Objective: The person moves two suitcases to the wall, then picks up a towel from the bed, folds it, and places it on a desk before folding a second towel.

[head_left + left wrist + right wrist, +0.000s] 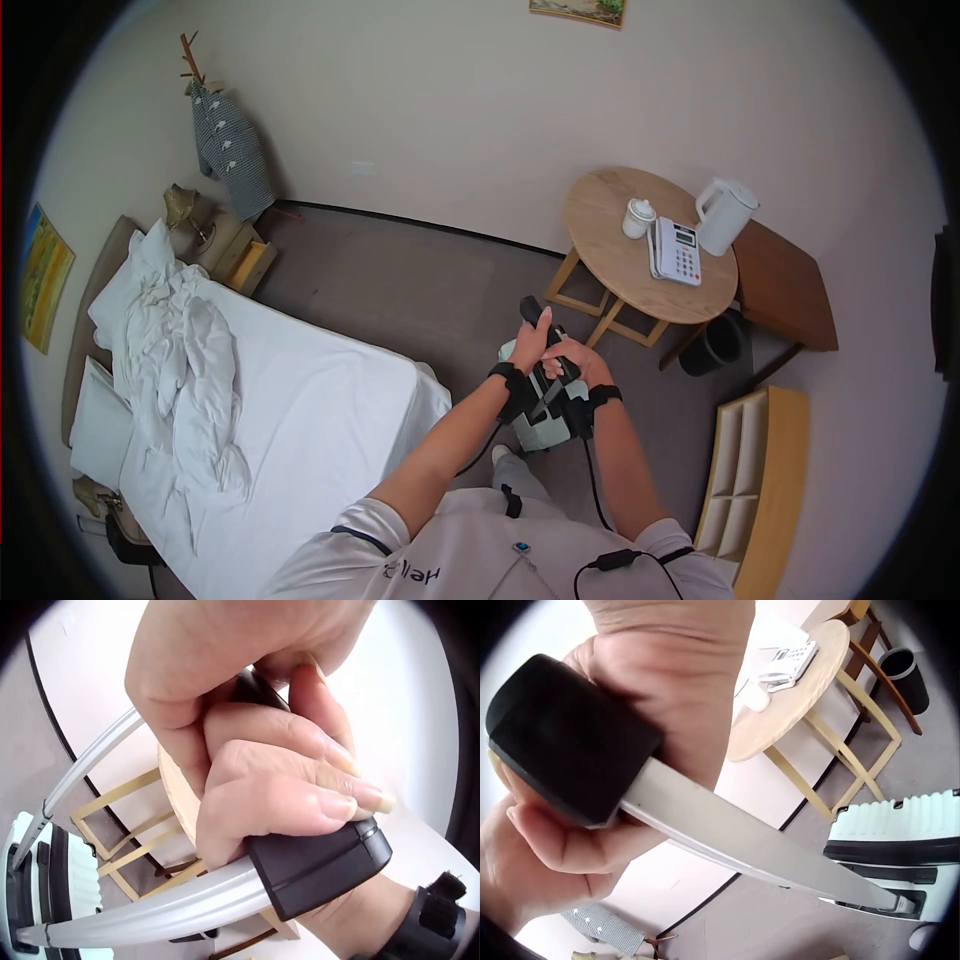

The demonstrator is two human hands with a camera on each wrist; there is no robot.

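Both hands hold the black handle [569, 368] [322, 862] [570, 742] of a mint-green suitcase [545, 434] [81, 877] [900, 826]. My left hand [528, 346] [217, 660] has its fingers curled round the grip. My right hand [578, 354] [675, 690] grips the same handle close beside it, fingers bent beneath its end in the right wrist view. Silver rods [547, 399] [165, 911] [742, 838] stand pulled out between handle and suitcase. In the head view the hands and forearms cover part of the suitcase.
A bed [320, 400] stands left. Ahead right, a round table [600, 215] bears a phone [678, 252], a lidded cup [638, 218] and a kettle [727, 217]. A black bin [712, 345] and a shelf unit [785, 470] are at right. A drawer [250, 268] stands open.
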